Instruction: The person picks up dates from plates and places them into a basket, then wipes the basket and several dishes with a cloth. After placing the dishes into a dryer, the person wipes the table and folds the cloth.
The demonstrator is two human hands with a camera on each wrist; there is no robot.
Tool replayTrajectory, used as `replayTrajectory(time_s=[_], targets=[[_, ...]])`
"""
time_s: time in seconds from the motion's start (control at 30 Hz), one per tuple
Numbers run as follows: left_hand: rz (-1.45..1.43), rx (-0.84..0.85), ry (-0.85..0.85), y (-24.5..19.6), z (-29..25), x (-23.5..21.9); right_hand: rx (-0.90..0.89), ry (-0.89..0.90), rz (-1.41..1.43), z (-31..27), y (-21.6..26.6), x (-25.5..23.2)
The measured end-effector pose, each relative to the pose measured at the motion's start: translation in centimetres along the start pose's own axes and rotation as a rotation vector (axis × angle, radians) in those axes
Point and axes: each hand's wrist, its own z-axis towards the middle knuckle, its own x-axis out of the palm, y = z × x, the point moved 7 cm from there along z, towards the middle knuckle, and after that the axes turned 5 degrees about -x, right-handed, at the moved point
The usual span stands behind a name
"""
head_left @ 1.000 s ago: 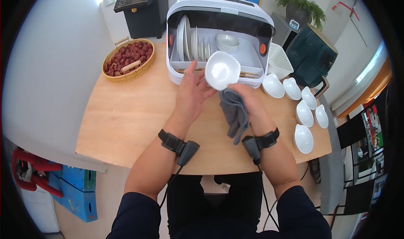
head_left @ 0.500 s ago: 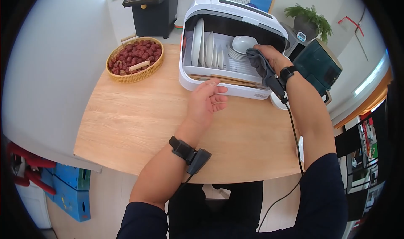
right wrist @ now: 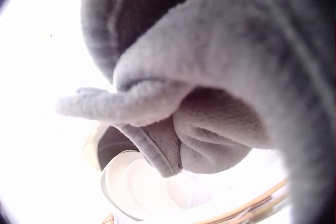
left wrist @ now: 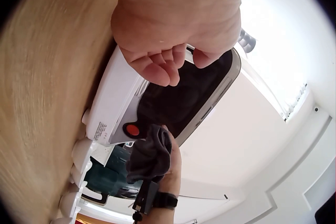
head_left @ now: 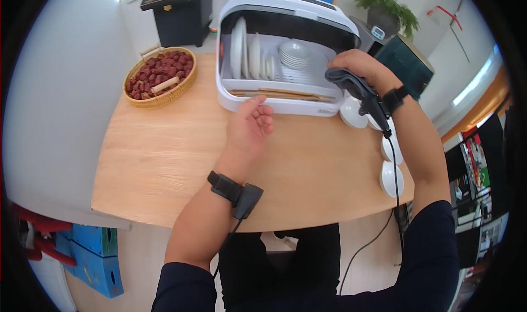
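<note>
Currently, in the head view, the right grip (head_left: 359, 65) holds the cloth (head_left: 347, 81) by the rack's (head_left: 274, 105) right end, near bowls (head_left: 391, 179) on the worktop (head_left: 164, 164); a drooping fold could catch a rim and tip one. The left grip (head_left: 250, 128) is empty, loosely curled near the chopsticks (head_left: 296, 94). In the left wrist view, the fryer (left wrist: 110, 171) crowds the bowls' side. In the right wrist view, cloth screens much of the rack.

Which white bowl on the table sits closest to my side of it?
The white bowl at the near end of the right-hand group on the table; the others visible there stand farther back, toward the dish cabinet.
</note>
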Motion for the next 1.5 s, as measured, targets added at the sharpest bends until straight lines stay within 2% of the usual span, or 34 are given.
replayTrajectory(time_s=[0.07,0.1,0.17,0.2,0.3,0.37,0.43,0.5,0.57,0.63,0.77,0.83,1.07,1.13,1.27,1.33,1.4,1.47,1.5], targets=[[0.012,-0.001,0.005,0.2,0.2,-0.1,-0.274,-0.016,-0.414,-4.3,-0.1,-1.6],[0.023,-0.004,0.011,0.2,0.2,0.0,-0.225,-0.032,-0.414,-7.1,-0.9,-2.1],[0.041,0.006,0.062,0.4,0.5,0.1,-0.21,-0.077,-0.898,-14.2,-0.7,-2.1],[0.038,-0.038,0.075,0.8,0.5,0.2,-0.145,-0.043,-1.035,-16.5,-2.2,-2.0],[0.063,-0.035,0.088,0.9,0.4,0.5,-0.011,0.001,-1.215,-22.2,-7.0,-0.5],[0.111,-0.033,0.081,1.0,0.3,0.7,-0.005,0.033,-1.312,-24.6,-10.1,1.0],[0.123,-0.042,0.086,1.2,0.3,0.5,-0.01,-0.037,-1.328,-26.1,-12.4,2.0],[0.137,-0.051,0.088,1.4,0.5,0.4,0.045,0.065,-1.352,-26.5,-14.8,3.1],[0.163,-0.046,0.11,1.4,0.7,0.2,-0.013,0.038,-1.373,-26.6,-15.8,3.6],[0.161,-0.052,0.137,1.4,0.6,0.3,-0.049,-0.012,-1.391,-26.2,-15.2,3.8],[0.169,-0.092,0.183,1.9,0.3,0.9,-0.115,0.002,-1.363,-25.7,-12.6,5.2],[0.183,-0.09,0.182,1.8,0.2,1.1,-0.206,-0.031,-1.337,-25.1,-11.6,5.9],[0.241,-0.095,0.18,2.2,-0.1,1.4,-0.235,-0.108,-1.228,-21.3,-11.8,7.6],[0.241,-0.104,0.185,2.3,-0.2,1.3,-0.361,-0.134,-1.25,-20.7,-11.3,8.0],[0.24,-0.094,0.19,2.1,0.0,1.3,-0.391,-0.166,-1.255,-20.3,-11.8,7.6],[0.3,-0.125,0.215,2.5,0.1,1.1,-0.328,-0.142,-1.245,-20.3,-11.8,7.5],[0.359,-0.158,0.236,3.1,-0.1,1.4,-0.397,-0.182,-1.215,-21.1,-9.8,8.1],[0.491,-0.275,0.283,5.1,-1.0,2.7,-0.46,-0.223,-1.177,-21.6,-7.4,8.8],[0.498,-0.267,0.274,5.6,-1.5,3.2,-0.526,-0.273,-1.119,-21.4,-5.7,9.4]])
